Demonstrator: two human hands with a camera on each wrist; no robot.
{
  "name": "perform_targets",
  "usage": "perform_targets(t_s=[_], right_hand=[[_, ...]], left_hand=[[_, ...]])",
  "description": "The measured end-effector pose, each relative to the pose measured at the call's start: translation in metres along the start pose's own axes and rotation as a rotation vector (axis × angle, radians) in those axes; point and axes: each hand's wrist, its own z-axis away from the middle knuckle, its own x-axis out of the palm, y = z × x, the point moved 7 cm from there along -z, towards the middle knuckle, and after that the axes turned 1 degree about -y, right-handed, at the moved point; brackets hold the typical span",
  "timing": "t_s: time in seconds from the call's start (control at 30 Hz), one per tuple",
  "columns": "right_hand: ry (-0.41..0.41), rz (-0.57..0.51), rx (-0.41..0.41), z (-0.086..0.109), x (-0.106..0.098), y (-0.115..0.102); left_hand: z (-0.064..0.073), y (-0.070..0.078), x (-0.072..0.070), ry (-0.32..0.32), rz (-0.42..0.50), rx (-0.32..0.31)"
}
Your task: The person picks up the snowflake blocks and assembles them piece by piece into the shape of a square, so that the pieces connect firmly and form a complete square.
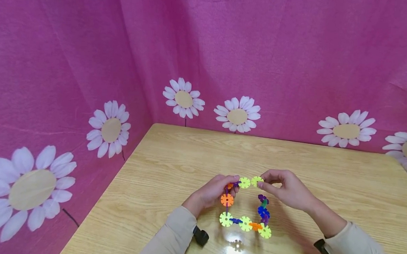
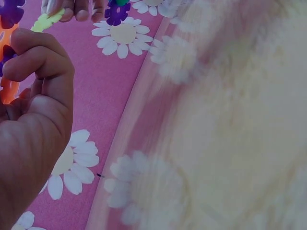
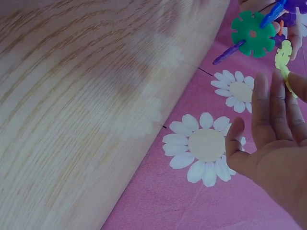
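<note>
Several slotted plastic snowflake discs are linked in a squarish frame above the table. My left hand [image 1: 211,191] pinches its upper left corner, by an orange disc [image 1: 223,200] and a purple one [image 1: 236,184]. Between thumb and finger, my right hand [image 1: 291,190] holds a yellow-green disc [image 1: 256,180] at the top, beside another yellow-green disc [image 1: 244,181]. The right side rises through blue [image 1: 262,211] and green pieces to a purple disc [image 1: 262,197], below the right fingers with a gap between. In the right wrist view the green disc [image 3: 242,36] faces the camera.
The wood-grain table [image 1: 175,156] reaches back to a pink cloth [image 1: 261,50] printed with white daisies, which also hangs along the left side. A bright reflection lies on the tabletop below the frame. Black straps [image 1: 200,236] circle both wrists.
</note>
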Motion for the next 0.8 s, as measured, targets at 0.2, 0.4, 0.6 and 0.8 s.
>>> perform_targets(t_s=[0.2,0.4,0.6,0.8], right_hand=[[0.006,0.012,-0.028,-0.0004,-0.0009,-0.0019],[0.006,0.022,-0.064,0.0000,0.0012,-0.0029],[-0.008,0.009,-0.089,-0.0002,0.0044,-0.0050],[-0.015,-0.002,-0.076,0.0001,0.0080,-0.0069]], left_hand=[[-0.0008,-0.0001,-0.0010,-0.004,0.002,0.003],[0.0010,-0.0011,-0.0005,-0.009,-0.009,-0.009],[0.0019,-0.0014,0.0042,-0.042,-0.031,-0.016],[0.0019,-0.0004,0.0024,-0.040,-0.051,-0.021]])
